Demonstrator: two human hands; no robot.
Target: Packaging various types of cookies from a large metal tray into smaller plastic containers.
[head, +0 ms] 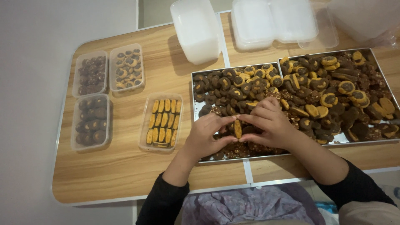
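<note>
Oblong yellow-brown cookie (238, 128) sits at frame centre, held upright btwn both hands, just above the near tray. Left hand (207, 135) pinches its left edge w/ thumb and fingertips; right hand (270, 123) pinches the right edge, fingers curled close together. Below them, steel tray (195, 96) heaped w/ dark and two-tone cookies; second tray (377, 56) at right, touching it, piled the same. Left of centre, clear tub (161, 122) w/ rows of the oblong cookies. Far left, three filled tubs (107, 84). Top of frame: empty plastic containers (198, 29) and lids. All on wooden table (121, 166).
</note>
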